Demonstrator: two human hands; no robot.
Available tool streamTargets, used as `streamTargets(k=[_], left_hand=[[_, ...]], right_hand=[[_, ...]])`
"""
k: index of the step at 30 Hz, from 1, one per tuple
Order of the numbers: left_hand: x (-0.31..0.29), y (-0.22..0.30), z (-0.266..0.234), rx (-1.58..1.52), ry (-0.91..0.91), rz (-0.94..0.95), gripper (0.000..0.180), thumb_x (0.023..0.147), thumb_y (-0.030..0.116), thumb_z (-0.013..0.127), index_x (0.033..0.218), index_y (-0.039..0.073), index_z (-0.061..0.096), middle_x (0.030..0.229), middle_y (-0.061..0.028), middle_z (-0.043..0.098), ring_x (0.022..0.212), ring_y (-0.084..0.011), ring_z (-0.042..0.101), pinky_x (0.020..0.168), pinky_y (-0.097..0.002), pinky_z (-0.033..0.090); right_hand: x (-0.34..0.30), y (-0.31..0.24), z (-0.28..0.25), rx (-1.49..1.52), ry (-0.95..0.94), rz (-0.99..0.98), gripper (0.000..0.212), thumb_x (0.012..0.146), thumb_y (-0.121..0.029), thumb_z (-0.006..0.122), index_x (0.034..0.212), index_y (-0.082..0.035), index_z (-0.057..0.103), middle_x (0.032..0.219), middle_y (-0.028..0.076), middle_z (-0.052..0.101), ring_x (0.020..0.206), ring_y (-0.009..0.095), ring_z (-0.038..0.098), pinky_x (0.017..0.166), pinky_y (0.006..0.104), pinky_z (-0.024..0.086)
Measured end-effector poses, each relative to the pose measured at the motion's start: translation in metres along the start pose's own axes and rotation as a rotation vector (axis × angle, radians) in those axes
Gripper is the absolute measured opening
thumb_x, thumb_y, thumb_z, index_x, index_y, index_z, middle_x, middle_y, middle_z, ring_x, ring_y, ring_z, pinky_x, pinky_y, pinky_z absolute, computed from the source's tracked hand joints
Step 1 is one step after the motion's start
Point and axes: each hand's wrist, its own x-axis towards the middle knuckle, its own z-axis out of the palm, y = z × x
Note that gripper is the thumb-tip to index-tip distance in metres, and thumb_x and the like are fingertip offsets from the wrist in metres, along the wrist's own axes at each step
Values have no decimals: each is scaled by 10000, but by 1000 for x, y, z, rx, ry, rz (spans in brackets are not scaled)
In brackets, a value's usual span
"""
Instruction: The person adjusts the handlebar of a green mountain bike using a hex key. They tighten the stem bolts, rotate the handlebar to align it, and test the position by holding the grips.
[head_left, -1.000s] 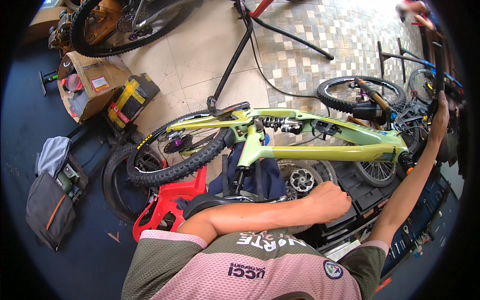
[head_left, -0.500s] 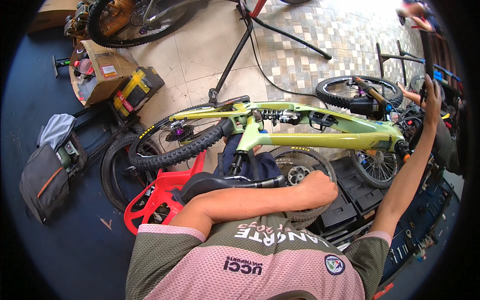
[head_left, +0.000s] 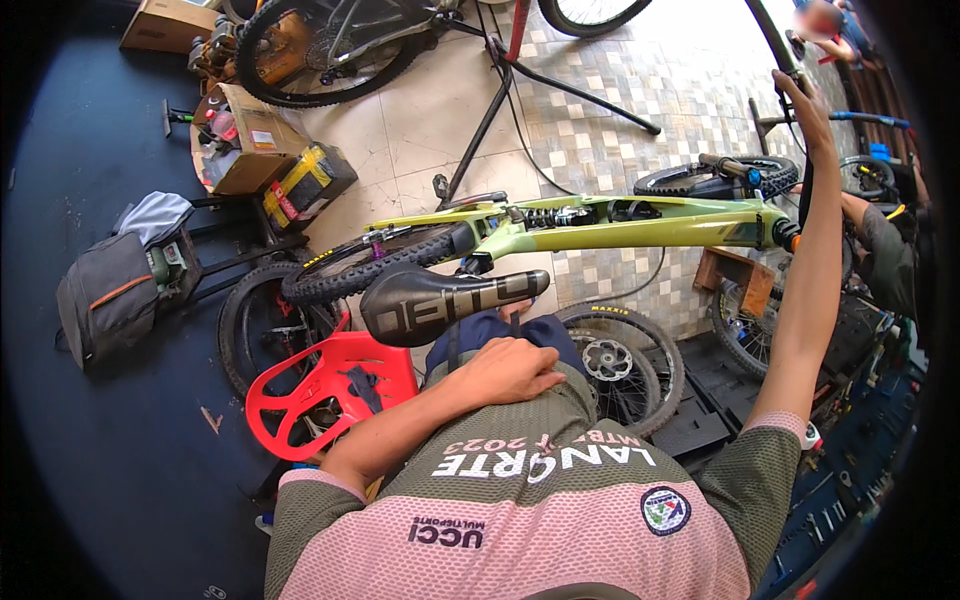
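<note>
Yellow-green bicycle [head_left: 650, 233] above the tiled floor [head_left: 420, 125], its black bar [head_left: 772, 38] in the right hand [head_left: 812, 112].
The glossy frame crosses the edge between plain beige and checkered tiles, rear wheel [head_left: 375, 262] to the left with a knobbly tyre, head tube [head_left: 780, 232] to the right beside an orange ring [head_left: 796, 243]. A silver-and-black shock [head_left: 565, 216] sits within the frame; the black saddle [head_left: 445, 308], pale lettering uppermost, points its nose right. The bar slants over the checkered side's far right; how it joins the bicycle is hidden.
</note>
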Motion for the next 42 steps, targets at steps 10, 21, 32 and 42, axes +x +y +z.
streamTargets(k=[10, 21, 32, 42], left_hand=[[-20, 11, 26, -86, 172, -65, 432, 1018, 465, 696, 882, 55, 675, 753, -190, 706, 748, -426, 702, 662, -550, 496], [-23, 24, 12, -141, 152, -40, 457, 1017, 465, 694, 858, 39, 654, 755, -200, 699, 759, -440, 701, 685, -558, 508], [34, 124, -64, 38, 41, 422, 406, 1013, 405, 690, 859, 33, 633, 705, -183, 678, 720, -434, 701, 649, -560, 521], [108, 104, -55, -19, -100, 471, 384, 961, 420, 735, 929, 37, 755, 826, -236, 752, 846, -458, 747, 755, -553, 584]], right_hand=[[-5, -6, 13, -52, -85, -122, 681, 856, -655, 831, 919, 13, 713, 770, 23, 596, 706, 140, 531, 635, 338, 434], [13, -1, 28, -307, 47, -45, 670, 881, -632, 807, 811, 29, 718, 621, 76, 618, 581, 182, 585, 574, 414, 476], [20, -8, 27, -416, 35, 100, 876, 849, -826, 666, 1003, 30, 764, 990, 237, 718, 952, 347, 712, 868, 489, 539], [19, -1, 17, -260, 161, 183, 1015, 972, -887, 385, 1529, -65, 596, 1512, 253, 620, 1441, 351, 557, 1183, 426, 393]])
